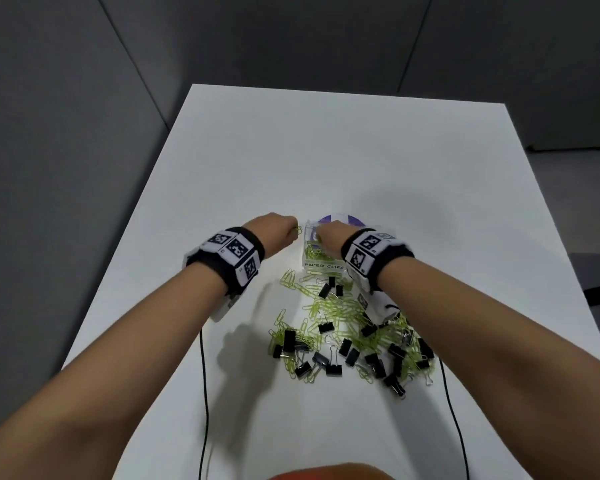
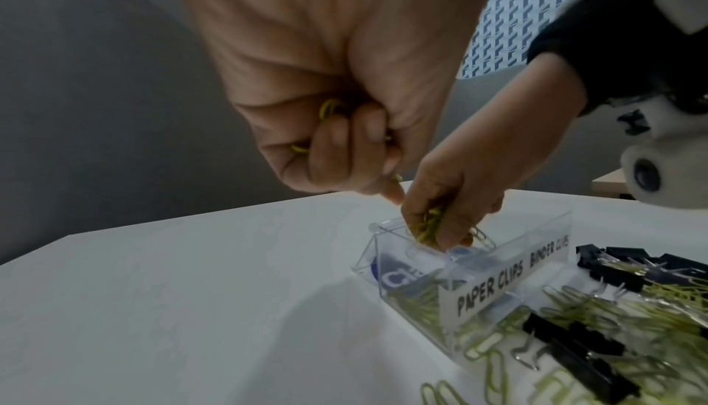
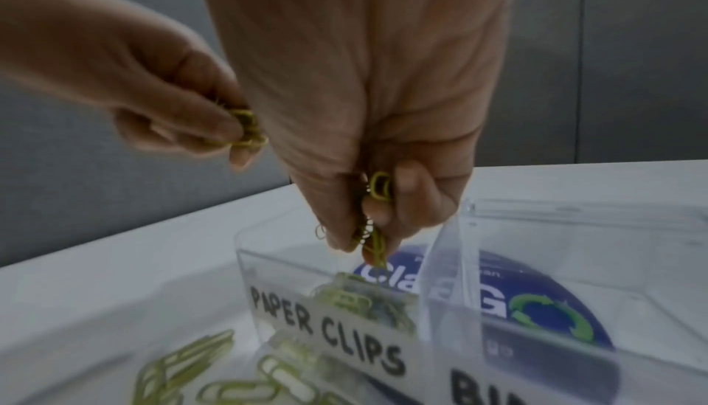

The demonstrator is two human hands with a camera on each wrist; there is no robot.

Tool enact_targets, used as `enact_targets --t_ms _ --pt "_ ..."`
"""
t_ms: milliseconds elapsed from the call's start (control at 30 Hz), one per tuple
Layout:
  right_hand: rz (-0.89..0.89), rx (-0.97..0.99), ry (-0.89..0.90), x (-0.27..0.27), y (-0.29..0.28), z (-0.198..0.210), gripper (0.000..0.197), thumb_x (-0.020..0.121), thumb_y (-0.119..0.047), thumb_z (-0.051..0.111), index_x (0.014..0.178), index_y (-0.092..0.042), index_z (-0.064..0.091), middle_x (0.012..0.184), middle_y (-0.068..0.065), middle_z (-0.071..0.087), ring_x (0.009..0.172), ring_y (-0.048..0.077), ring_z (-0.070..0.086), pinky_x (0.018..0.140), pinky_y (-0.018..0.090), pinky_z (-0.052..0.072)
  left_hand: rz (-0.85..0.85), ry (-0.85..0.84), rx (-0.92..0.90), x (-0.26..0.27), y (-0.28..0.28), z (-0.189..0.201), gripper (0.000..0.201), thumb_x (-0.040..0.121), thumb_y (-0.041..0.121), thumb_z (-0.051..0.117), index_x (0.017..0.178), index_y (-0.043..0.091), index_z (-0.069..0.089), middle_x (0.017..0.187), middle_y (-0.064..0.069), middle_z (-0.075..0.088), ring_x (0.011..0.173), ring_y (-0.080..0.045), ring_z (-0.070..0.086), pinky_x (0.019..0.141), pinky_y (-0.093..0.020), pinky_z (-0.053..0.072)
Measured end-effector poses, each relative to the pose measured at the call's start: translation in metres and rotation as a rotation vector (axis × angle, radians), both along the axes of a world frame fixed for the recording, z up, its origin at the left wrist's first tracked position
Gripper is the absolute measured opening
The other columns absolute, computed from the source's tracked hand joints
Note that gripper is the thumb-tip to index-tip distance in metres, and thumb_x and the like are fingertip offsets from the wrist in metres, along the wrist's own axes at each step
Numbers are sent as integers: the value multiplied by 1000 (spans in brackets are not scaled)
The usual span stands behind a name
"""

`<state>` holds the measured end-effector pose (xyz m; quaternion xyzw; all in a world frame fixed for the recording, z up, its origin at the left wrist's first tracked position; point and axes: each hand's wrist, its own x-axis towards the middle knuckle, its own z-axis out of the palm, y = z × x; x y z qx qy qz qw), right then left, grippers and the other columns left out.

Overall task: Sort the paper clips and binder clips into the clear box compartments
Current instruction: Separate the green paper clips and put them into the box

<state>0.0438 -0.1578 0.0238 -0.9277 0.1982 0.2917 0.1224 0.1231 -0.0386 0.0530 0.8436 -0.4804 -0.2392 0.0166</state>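
Note:
A clear box with labels PAPER CLIPS and BINDER CLIPS stands mid-table. My right hand hovers over the paper-clip compartment, pinching a bunch of yellow-green paper clips that dangle into it. More paper clips lie inside that compartment. My left hand is fisted round another bunch of paper clips, just left of the box. In front of the box lies a mixed pile of paper clips and black binder clips.
A round blue sticker shows under and behind the box. Two black cables run from my wrists toward the near table edge. The white table extends beyond the box, with grey partition walls behind.

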Motion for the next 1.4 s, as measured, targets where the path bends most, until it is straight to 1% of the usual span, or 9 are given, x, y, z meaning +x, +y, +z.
enact_targets --t_ms 100,200,300,433,633,800,967,1167,1400 --pt "-29 79 -108 -6 -2 -3 31 92 -5 45 121 -3 55 121 15 60 110 29 57 82 29 44 -15 15 12 2 -11 -5 31 99 19 33 113 2 55 109 -19 63 99 -33 59 83 -37 46" --pt "-85 187 -296 -23 -7 10 31 89 -6 49 118 -8 58 122 12 60 112 26 56 92 32 44 -47 39 23 0 -23 -11 30 98 16 35 115 4 56 113 -17 63 102 -32 59 85 -36 45" --pt "-175 214 -480 -53 -16 21 22 90 -5 50 109 -5 62 111 12 65 101 26 60 89 35 48 -105 57 32 -11 -37 -14 29 98 17 38 116 4 57 114 -18 62 103 -32 59 86 -35 45" --pt "-178 211 -445 -96 -15 19 16 91 -8 52 102 -6 63 104 10 67 85 18 59 75 23 44 -188 64 23 -27 -50 -18 26 97 15 45 115 3 59 117 -15 61 106 -29 57 87 -33 44" --pt "-121 154 -341 -128 -3 -14 24 93 -5 46 110 -6 63 111 11 66 98 24 62 79 23 43 -251 -24 16 -40 -42 -18 31 95 23 48 123 14 57 126 -6 57 116 -23 54 94 -36 45" --pt "-72 112 -388 -137 5 -30 32 91 -2 45 121 -4 57 119 14 61 110 30 56 89 37 47 -369 -66 -34 -69 -19 -26 26 97 25 42 112 15 61 110 -4 61 97 -20 59 84 -34 53" --pt "95 -10 -347 -142 11 -44 57 89 5 45 142 -11 32 143 10 43 128 28 43 104 37 41 -302 -107 34 -88 2 -55 36 97 24 45 133 21 47 122 -7 51 106 -25 57 84 -38 54" --pt "93 -52 -399 -147 12 -57 31 91 -4 50 121 -9 56 126 9 59 111 26 53 96 35 47 -261 -152 44 -90 17 -73 24 93 9 50 116 7 55 117 -9 54 101 -26 56 80 -37 54" --pt "88 -65 -461 -131 22 -54 40 88 -4 53 128 -11 50 119 14 60 102 31 58 84 41 52 -272 -196 17 -82 25 -70 26 97 21 43 113 8 59 113 -5 57 98 -24 59 72 -31 47"
